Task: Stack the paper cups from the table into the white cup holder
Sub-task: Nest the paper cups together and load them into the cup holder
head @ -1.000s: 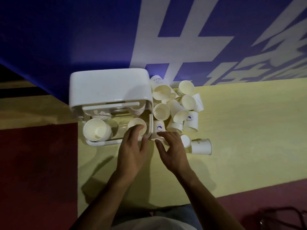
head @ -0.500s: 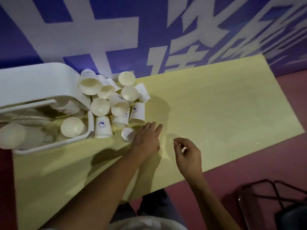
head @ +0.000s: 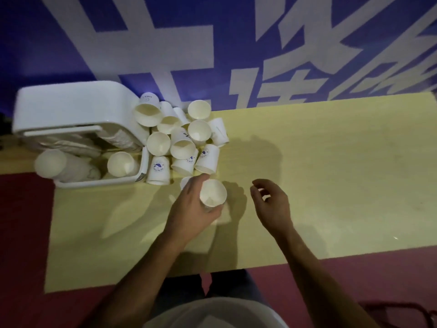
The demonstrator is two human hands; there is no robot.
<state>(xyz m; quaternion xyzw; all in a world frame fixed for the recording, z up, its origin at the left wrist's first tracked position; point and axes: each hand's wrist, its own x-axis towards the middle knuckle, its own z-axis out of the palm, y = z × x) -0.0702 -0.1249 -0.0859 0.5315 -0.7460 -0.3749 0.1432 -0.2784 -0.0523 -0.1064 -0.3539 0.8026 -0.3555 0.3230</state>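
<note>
Behind the yellow table hangs a dark blue banner with very large white characters. The frame cuts them, so I cannot read them as words.

The white cup holder stands at ten o'clock on the table, and two stacks already lie inside it with their mouths toward the person. Just beside it, at eleven o'clock, is the pile of cups, some upright and some fallen over. The left hand is near the centre of the table. Its fingers are curled around one paper cup, whose mouth points up to the camera. The right hand, at three o'clock from this cup, holds nothing and its fingers are loosely bent and apart.

I think the danger is on the way to the holder. The pile lies between, so the arm can push cups over or make them roll. A strong squeeze can also bend the thin rim, and then the cup may jam on the stack.

Several cups carry a round blue logo, but its small text is not readable.
</note>
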